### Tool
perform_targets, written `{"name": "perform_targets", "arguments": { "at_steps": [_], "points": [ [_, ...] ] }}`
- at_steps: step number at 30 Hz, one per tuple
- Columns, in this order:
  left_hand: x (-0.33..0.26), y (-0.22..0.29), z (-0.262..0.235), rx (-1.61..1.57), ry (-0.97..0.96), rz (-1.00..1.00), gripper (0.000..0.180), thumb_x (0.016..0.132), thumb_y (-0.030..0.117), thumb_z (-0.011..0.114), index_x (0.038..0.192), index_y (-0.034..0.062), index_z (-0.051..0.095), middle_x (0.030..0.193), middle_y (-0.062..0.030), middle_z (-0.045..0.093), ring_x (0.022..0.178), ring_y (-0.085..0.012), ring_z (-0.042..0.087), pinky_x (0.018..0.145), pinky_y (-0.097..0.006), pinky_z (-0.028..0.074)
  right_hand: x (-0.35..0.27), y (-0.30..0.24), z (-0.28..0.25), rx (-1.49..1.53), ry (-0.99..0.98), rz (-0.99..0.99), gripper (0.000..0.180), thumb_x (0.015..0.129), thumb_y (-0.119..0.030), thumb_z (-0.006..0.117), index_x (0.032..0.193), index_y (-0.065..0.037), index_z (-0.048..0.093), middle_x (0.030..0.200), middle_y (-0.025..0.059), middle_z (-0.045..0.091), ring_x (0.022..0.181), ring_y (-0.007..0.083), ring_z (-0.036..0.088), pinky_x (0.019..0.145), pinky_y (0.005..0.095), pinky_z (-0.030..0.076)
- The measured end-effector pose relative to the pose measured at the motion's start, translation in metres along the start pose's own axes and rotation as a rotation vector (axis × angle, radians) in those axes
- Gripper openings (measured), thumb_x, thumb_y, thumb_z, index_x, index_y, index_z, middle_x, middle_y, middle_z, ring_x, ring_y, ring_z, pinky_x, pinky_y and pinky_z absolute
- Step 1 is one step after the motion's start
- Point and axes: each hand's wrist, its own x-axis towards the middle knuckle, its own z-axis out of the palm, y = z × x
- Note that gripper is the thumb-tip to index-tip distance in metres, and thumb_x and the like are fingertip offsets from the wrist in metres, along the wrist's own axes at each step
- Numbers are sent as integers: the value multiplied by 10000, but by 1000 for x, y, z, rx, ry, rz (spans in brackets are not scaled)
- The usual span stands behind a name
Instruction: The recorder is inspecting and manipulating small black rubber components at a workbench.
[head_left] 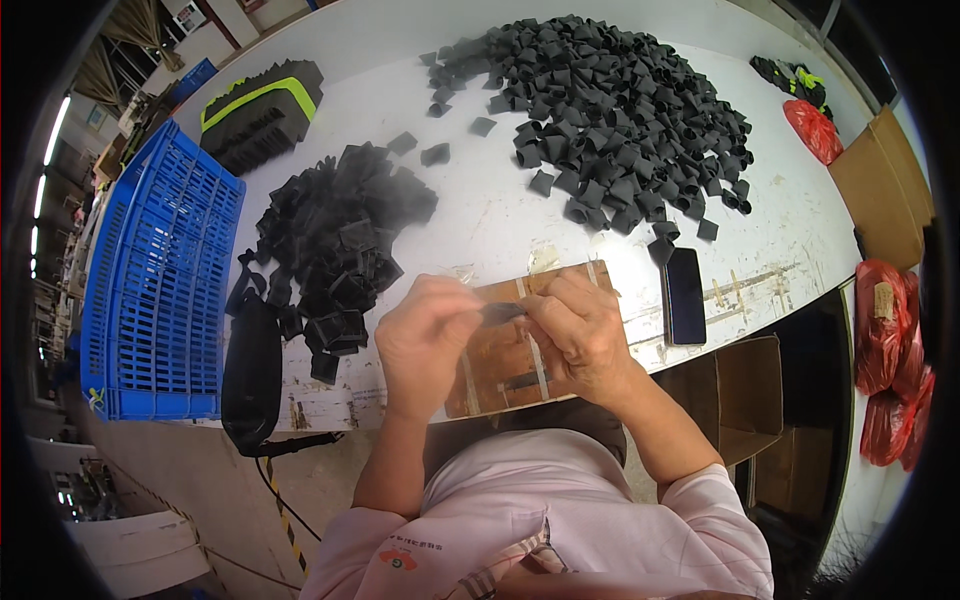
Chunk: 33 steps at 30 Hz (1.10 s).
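Observation:
Between my two hands is a small black fabric piece (500, 313), held over a brown wooden board (490, 375). My right hand (582, 330) pinches one end with its fingers bent. The thumb and fingers of my left hand (430, 325) close on the other end; that hand is slightly blurred. Pale strips cross the board, and a dark slim mark or item (522, 381) lies near its lower part. Left of the board spreads a pile of flat black pieces (345, 230). Farther off to the right is a larger heap of black looped pieces (620, 110).
A blue plastic crate (165, 290) stands at the left edge beside a black elongated object (254, 370). Behind it sits a black and lime-green bundle (265, 110). A phone (684, 297) lies to the right. Red plastic bags (885, 330) and cardboard boxes (735, 395) are at far right.

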Motion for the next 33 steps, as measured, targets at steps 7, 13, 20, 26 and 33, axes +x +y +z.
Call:
{"name": "perform_targets", "arguments": {
  "at_steps": [7,13,20,26,33],
  "points": [
    [13,13,5,39,-107,-66,109,705,-27,608,807,14,609,731,-73,569,699,-180,517,630,-262,418,-5,3,4,-4,60,-4,141,614,-3,656,704,0,548,589,64,453,513,206,439,438,300,365],
    [22,19,7,162,-162,146,147,680,-30,635,813,29,618,714,-56,562,666,-182,498,586,-268,407,-1,6,1,401,-7,233,116,673,-54,661,726,-4,571,611,77,500,550,219,484,464,300,387],
    [5,-7,2,18,-70,79,92,703,-34,621,787,0,605,719,-71,552,666,-177,491,604,-255,404,3,-3,2,105,-29,69,132,631,-34,670,711,-9,568,619,64,508,553,209,480,463,305,400],
    [13,-9,8,-92,-54,71,43,739,-3,613,777,-19,600,720,-69,553,680,-159,487,597,-238,389,9,-2,-6,33,-46,54,148,612,-32,671,690,-13,546,609,64,491,548,206,474,444,307,399],
    [9,-10,5,-45,-76,86,36,763,14,611,778,-19,607,710,-66,553,678,-137,481,584,-218,388,0,2,6,-25,-10,-16,147,596,-18,632,709,-18,537,603,57,464,532,201,448,417,300,371]
  ]
}}
